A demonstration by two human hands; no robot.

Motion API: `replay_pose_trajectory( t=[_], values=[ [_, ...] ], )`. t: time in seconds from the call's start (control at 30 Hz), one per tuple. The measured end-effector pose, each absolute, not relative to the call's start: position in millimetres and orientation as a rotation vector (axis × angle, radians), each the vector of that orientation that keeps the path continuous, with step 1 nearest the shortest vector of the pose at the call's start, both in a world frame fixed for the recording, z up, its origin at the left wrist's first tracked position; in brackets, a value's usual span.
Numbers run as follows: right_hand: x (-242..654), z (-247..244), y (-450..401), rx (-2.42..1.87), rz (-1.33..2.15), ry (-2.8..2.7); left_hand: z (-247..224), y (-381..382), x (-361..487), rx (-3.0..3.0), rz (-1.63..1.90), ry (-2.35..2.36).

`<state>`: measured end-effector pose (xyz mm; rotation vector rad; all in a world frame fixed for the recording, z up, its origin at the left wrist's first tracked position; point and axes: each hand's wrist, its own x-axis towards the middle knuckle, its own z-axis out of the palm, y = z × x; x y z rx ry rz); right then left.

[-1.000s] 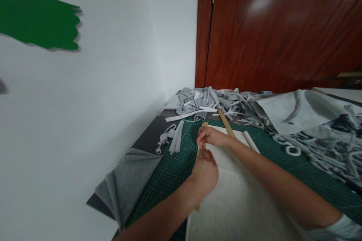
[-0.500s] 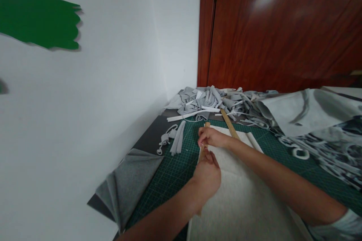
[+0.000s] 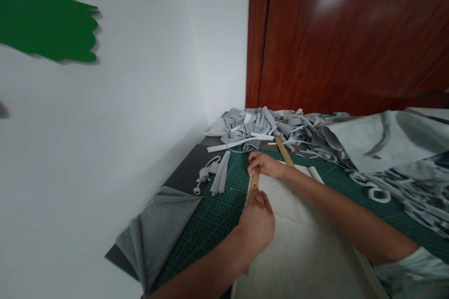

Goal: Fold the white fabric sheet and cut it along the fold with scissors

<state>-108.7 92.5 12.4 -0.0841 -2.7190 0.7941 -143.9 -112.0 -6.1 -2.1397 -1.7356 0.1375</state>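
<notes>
A wooden ruler [image 3: 254, 181] lies along the left edge of a large off-white cloth [image 3: 301, 238]. My left hand [image 3: 258, 219] presses on the ruler with its fingers bunched together. Just beyond it, my right hand [image 3: 265, 165] is at the ruler's far end, its fingers curled and the fingertips close together. Whatever those fingers may hold is too small to make out. Under the cloth is a green cutting mat [image 3: 196, 233] with a grid. A second wooden strip [image 3: 283, 150] runs from the cloth's far edge toward the scraps, partly behind my right forearm.
Grey and white fabric scraps [image 3: 245, 126] are heaped at the back. On the right are cloth strips [image 3: 414, 196], a white ring [image 3: 379, 195] and a pale sheet [image 3: 375, 140]. Folded grey cloth [image 3: 164, 224] lies on the left, near small strips [image 3: 220, 173]. A white wall [image 3: 150, 93] borders the left.
My right hand has slid a little farther away along the ruler, covering its far tip and showing more ruler between my hands. My left hand stays on the ruler.
</notes>
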Motion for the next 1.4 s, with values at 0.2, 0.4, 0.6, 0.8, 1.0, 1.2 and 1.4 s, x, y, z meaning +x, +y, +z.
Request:
replay_pose_trajectory(
  t=[0.2, 0.4, 0.6, 0.8, 1.0, 1.2, 1.4],
  values=[
    [-111.9, 6.6, 113.1, -0.124, 0.780, -2.677, -11.0, -112.7, -144.3, -2.134, 0.087, -1.729],
    [-112.2, 4.4, 130.3, -0.159, 0.785, -2.632, -7.1, -112.1, -143.3, -2.151, 0.103, -1.742],
    [-113.3, 1.5, 143.2, -0.202, 0.809, -2.592, -10.0, -111.6, -142.8, -2.157, 0.130, -1.771],
    [-114.7, -1.4, 157.5, -0.248, 0.845, -2.555, -11.7, -111.7, -143.0, -2.161, 0.132, -1.787],
    [-116.4, -4.9, 169.8, -0.293, 0.863, -2.518, -11.2, -111.0, -142.5, -2.159, 0.150, -1.803],
    [-117.6, -6.4, 177.7, -0.360, 0.853, -2.461, -13.2, -110.5, -143.4, -2.148, 0.165, -1.739],
    [-119.7, -7.7, 175.3, -0.471, 0.820, -2.372, -12.2, -110.9, -142.9, -2.132, 0.168, -1.743]
  ],
)
